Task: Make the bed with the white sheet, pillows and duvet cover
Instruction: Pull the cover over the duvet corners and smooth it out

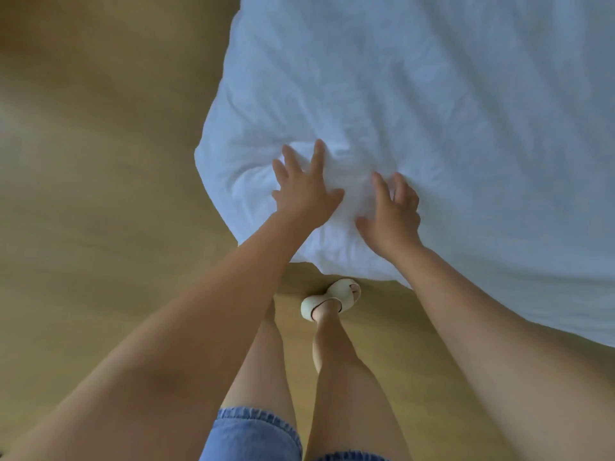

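Entry, head view only. I take the bed corner (266,224) nearest the person as my landmark; everything below is placed from it.

White bedding (416,104) covers the whole visible bed. I cannot tell whether this top layer is the sheet or the duvet cover; no pillows are in view. A raised bunch of fabric (346,181) sits just inboard of the corner, between the two hands.

Left hand (304,191): fingers spread and fairly straight, palm flat on the cloth on the corner side of the bunch. Wide, pressing, holding nothing. Right hand (391,214): on the far side of the bunch from the corner, fingers bent and digging into the cloth, thumb splayed; it appears to gather fabric, though a full clasp is not clearly shown.

Key relation: the bulk of the bedding lies up and away from the corner, beyond both hands. The bed's edge runs from the corner off past the right forearm. The left hand is the nearer one to the corner. My judgement: the next move is smoothing or tucking the bunch toward the corner, led by the left.

Surface: soft, finely creased cloth; likely to re-wrinkle if dragged.

Room: tan wooden floor (100,161) wraps the corner. A pale sandal (332,299) stands on it just below the corner; denim shorts (249,434) lower still.
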Motion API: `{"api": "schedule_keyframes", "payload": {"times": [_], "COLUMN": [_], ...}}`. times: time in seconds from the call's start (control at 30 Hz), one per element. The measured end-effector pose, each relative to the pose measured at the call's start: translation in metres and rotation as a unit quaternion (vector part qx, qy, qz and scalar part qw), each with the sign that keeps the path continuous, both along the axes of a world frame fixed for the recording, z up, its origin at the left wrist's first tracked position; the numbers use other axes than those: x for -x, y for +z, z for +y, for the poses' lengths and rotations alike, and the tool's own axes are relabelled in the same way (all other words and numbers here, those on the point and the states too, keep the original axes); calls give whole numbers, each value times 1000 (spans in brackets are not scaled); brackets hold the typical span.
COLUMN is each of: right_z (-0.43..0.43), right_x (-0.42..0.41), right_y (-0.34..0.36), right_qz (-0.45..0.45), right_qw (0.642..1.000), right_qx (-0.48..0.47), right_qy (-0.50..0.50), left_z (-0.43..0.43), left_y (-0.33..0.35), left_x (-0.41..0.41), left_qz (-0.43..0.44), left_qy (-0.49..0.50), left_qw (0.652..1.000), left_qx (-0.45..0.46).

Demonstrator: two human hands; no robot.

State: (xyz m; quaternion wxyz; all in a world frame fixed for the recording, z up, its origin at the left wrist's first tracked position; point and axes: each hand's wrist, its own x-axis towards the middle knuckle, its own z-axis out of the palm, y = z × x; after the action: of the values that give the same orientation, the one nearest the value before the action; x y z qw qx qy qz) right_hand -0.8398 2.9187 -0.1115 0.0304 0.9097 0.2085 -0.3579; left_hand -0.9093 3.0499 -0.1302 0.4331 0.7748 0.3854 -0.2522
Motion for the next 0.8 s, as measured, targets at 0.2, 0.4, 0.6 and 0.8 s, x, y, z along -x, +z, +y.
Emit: {"api": "schedule_keyframes", "payload": {"times": [0.2, 0.4, 0.6, 0.8], "right_z": [-56, -152, -226, -244], "right_x": [-44, -80, -108, -113], "right_y": [5, -1, -22, -32], "right_qz": [4, -30, -108, -120], "right_qw": [977, 978, 975, 950], "right_qx": [44, 98, -99, -266], "right_qy": [207, 180, 169, 113], "left_z": [-46, -131, -212, -214], "left_y": [5, -4, -24, -6], "left_x": [-27, -65, -97, -98], "left_qz": [-85, -62, -73, -248], "left_qy": [-373, -533, -461, -298], "left_qw": [913, 823, 847, 884], "left_qx": [-143, -187, -255, -260]}}
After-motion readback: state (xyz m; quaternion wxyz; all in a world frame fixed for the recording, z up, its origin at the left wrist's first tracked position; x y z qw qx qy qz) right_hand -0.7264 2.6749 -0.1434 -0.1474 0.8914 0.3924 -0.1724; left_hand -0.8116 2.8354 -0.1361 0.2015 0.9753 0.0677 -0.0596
